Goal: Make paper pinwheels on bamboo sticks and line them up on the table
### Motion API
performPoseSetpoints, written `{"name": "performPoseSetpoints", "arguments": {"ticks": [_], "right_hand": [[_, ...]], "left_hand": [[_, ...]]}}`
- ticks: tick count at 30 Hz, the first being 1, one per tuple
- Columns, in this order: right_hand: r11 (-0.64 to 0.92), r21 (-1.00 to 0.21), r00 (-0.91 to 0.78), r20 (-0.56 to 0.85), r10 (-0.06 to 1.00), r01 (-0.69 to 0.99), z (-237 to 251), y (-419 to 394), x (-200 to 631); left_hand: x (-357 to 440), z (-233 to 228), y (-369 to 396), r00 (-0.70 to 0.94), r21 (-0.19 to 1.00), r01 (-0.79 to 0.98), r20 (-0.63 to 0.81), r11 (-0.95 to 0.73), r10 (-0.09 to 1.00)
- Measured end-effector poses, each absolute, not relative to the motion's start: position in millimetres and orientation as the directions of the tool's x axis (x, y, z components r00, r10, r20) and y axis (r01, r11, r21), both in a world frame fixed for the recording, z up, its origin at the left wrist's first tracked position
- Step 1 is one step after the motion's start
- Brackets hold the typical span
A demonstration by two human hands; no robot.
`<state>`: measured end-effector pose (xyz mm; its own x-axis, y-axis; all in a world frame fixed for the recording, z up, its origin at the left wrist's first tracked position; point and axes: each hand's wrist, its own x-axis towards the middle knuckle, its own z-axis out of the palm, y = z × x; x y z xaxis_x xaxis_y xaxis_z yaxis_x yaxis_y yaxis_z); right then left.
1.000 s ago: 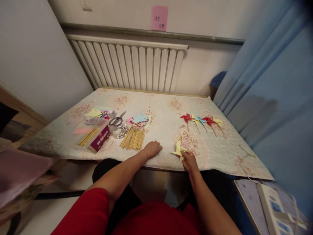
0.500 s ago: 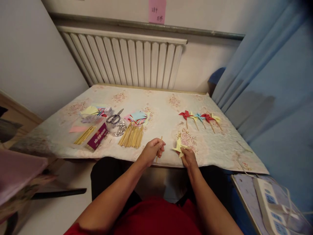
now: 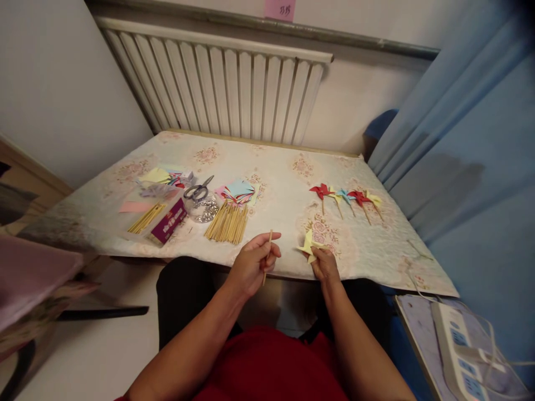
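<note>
Both hands grip: left hand point(image 3: 251, 266) partly hides a wooden stick point(image 3: 267, 253), right hand point(image 3: 325, 266) a yellow pinwheel point(image 3: 308, 246) at the counter's point(image 3: 276, 223) near edge.

Both forearms reach forward from the bottom of the frame, bare, elbows bent and tucked near the torso. Left hand point(image 3: 252, 262) sits at centre, palm turned inward, fingers curled, thumb and forefinger pinched in a closed grip. Right hand point(image 3: 324, 264) is just to its right and apart from it, back of hand up, fingertips pinched shut. Wrists roughly level, both fairly straight.
</note>
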<state>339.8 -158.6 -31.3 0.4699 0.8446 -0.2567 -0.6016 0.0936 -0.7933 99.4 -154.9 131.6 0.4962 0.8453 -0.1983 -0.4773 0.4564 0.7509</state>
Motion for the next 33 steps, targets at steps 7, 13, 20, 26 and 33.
{"name": "performPoseSetpoints", "arguments": {"ticks": [7, 13, 20, 26, 33], "right_hand": [[0.095, -0.814, 0.459, -0.222, 0.86, -0.573, -31.8, -158.2, 340.1], [0.093, -0.814, 0.457, -0.223, 0.861, -0.574, -34.4, -157.0, 341.8], [0.113, -0.799, 0.461, -0.219, 0.86, -0.591, -35.3, -157.1, 341.3], [0.1, -0.796, 0.456, -0.234, 0.858, -0.597, -34.6, -156.9, 341.8], [0.099, -0.801, 0.452, -0.227, 0.863, -0.591, -34.5, -157.2, 341.8]], "left_hand": [[98.4, 138.5, -159.8, 0.486, 0.768, -0.482, -0.166, 0.422, 0.858], [96.3, 141.8, -162.0, 0.478, 0.792, -0.478, -0.128, 0.38, 0.869], [95.6, 146.0, -165.8, 0.477, 0.817, -0.444, -0.133, 0.369, 0.869], [94.9, 147.3, -165.9, 0.465, 0.822, -0.435, -0.144, 0.367, 0.874], [93.5, 143.5, -164.8, 0.458, 0.817, -0.447, -0.142, 0.366, 0.877]]}}
